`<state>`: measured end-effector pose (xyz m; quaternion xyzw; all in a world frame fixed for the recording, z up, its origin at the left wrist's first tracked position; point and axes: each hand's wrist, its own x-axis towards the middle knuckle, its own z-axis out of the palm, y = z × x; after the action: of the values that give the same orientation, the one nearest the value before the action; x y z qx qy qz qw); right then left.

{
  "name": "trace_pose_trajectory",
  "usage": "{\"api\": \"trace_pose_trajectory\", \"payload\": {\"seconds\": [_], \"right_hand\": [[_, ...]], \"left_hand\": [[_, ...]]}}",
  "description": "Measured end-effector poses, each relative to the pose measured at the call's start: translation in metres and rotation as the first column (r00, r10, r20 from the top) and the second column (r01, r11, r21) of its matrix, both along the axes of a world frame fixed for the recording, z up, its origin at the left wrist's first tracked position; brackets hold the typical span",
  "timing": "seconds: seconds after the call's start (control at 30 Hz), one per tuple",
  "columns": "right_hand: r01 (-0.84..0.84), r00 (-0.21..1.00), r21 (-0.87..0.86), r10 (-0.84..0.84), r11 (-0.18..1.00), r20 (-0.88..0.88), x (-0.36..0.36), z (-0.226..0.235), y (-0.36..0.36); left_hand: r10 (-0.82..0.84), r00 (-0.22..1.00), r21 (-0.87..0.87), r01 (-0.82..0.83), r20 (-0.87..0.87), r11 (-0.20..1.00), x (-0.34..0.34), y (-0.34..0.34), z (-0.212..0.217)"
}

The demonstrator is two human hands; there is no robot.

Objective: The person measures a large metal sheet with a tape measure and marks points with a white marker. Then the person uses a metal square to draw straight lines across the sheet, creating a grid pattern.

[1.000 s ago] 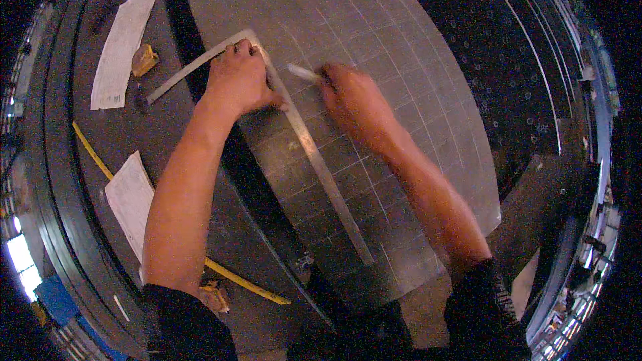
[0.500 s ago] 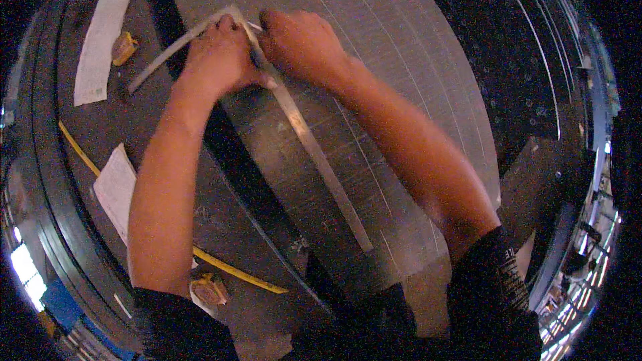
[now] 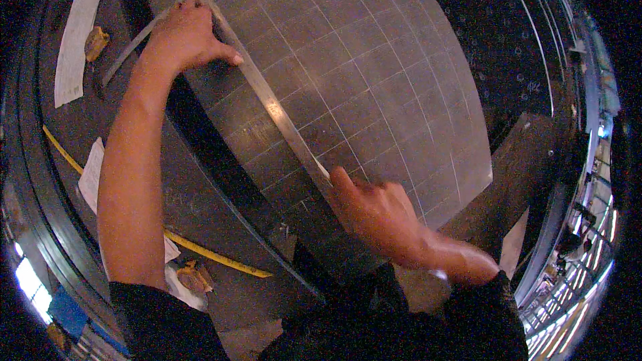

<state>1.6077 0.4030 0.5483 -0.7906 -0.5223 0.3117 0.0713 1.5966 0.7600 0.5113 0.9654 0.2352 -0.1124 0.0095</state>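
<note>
My left hand (image 3: 180, 40) grips the corner of an L-shaped metal framing square (image 3: 273, 108), its thumb out along the long blade. That blade lies slantwise on a dull metal sheet (image 3: 384, 117) scored with a grid of pale lines. Close to the blade's near end, my right hand (image 3: 381, 217) is closed in a pinch on a thin pale marking stick (image 3: 322, 168), whose tip lies along the blade's right edge. The near end of the blade is hidden by that hand. The short arm of the square extends past the sheet's left edge.
A white paper sheet (image 3: 79, 40) and a yellow tape measure (image 3: 97, 43) lie at the far left. Nearer are another paper (image 3: 91, 177), a second tape measure (image 3: 194, 277) and its extended yellow blade (image 3: 217, 256). A dark perforated surface (image 3: 511, 33) borders the right.
My right hand has moved from beside the square's corner toward me along the long blade. The view has shifted, and crosswise lines on the sheet now show more clearly.
</note>
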Motion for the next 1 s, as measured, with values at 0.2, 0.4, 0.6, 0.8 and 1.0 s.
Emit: {"api": "trace_pose_trajectory", "payload": {"seconds": [0.2,0.4,0.6,0.8,1.0], "right_hand": [[-0.068,0.993,-0.354,0.031,0.933,-0.111,0.002,0.06,-0.04],[0.128,0.924,-0.274,-0.215,0.953,-0.317,-0.011,0.056,-0.078],[0.381,0.902,-0.071,-0.388,0.922,-0.188,-0.034,-0.008,-0.076],[0.308,0.948,0.056,-0.301,0.95,-0.099,-0.075,-0.03,-0.047],[0.319,0.947,0.146,-0.312,0.936,-0.074,-0.095,-0.039,-0.043]], "left_hand": [[-0.062,0.997,0.016,0.061,0.052,0.998,-0.004,0.012,-0.01],[0.204,0.926,0.08,-0.24,0.316,0.967,-0.047,0.121,-0.05],[0.247,0.886,0.081,-0.301,0.393,0.95,-0.065,0.128,-0.058],[0.147,0.84,0.13,-0.248,0.522,0.96,-0.127,0.179,-0.051],[-0.149,0.878,0.404,-0.054,0.455,0.913,-0.155,0.202,-0.078]]}}
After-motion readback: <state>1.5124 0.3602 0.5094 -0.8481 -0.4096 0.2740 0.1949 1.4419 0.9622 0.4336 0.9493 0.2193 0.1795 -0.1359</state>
